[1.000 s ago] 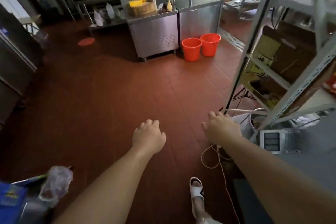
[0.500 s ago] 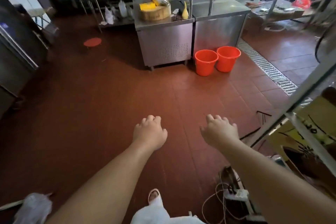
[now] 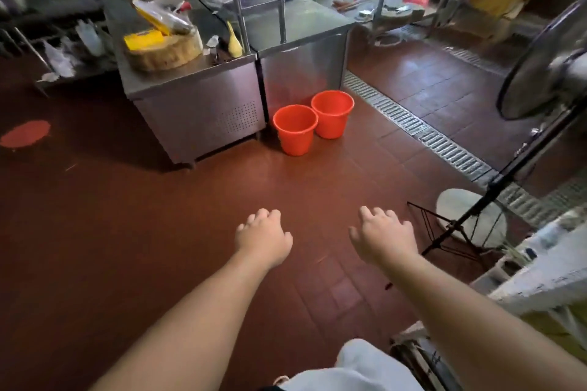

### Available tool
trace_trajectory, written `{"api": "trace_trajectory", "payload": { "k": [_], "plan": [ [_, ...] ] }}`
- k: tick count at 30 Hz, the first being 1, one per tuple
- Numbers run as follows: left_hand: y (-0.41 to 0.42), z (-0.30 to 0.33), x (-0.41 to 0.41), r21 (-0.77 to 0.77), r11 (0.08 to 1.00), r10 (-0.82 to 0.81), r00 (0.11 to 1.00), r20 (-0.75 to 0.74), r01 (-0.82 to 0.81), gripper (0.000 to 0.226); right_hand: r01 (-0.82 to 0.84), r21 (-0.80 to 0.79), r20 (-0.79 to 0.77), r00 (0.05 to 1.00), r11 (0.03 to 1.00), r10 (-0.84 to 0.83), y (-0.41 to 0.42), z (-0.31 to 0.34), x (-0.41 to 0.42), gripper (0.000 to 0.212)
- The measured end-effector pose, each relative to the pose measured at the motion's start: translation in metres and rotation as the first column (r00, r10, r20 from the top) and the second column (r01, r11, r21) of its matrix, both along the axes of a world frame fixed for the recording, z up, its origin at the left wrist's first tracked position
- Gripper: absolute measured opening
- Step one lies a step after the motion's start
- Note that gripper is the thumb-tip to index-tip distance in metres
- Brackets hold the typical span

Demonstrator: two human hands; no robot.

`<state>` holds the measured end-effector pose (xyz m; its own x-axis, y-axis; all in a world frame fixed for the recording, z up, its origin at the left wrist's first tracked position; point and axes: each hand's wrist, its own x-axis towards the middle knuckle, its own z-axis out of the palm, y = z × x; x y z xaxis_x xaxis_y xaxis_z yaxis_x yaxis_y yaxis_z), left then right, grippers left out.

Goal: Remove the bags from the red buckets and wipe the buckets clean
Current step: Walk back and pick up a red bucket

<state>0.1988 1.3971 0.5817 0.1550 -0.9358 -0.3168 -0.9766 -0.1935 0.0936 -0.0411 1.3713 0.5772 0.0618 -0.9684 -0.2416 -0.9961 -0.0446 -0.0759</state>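
Two red buckets stand side by side on the red tiled floor against a steel counter: the near one point(image 3: 295, 130) and the far one point(image 3: 332, 114) touch at the rims. From here their insides look plain red; I cannot tell if bags line them. My left hand point(image 3: 263, 236) and my right hand point(image 3: 382, 233) are stretched forward, palms down, well short of the buckets. Both hold nothing; the left's fingers are loosely curled, the right's slightly spread.
The steel counter point(image 3: 197, 104) carries a round wooden chopping block point(image 3: 165, 52). A metal floor drain grate point(image 3: 422, 133) runs diagonally to the right. A fan on a stand point(image 3: 540, 73) and a tripod point(image 3: 451, 231) stand at right, a red lid point(image 3: 25, 133) lies at far left.
The view has moved forward and to the right past the shelving; the buckets are closer and more central. Both hands stay held out in front, still holding nothing.
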Motion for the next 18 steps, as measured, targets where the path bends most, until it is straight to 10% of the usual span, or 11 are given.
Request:
{"api": "trace_trajectory", "payload": {
  "k": [18],
  "plan": [
    [-0.495,-0.001,-0.093,-0.005,0.988,-0.152,0.988,0.035,0.153,0.05,0.159,-0.027,-0.028,0.987,0.987,-0.16,-0.479,-0.022,-0.107,0.04]
  ]
}}
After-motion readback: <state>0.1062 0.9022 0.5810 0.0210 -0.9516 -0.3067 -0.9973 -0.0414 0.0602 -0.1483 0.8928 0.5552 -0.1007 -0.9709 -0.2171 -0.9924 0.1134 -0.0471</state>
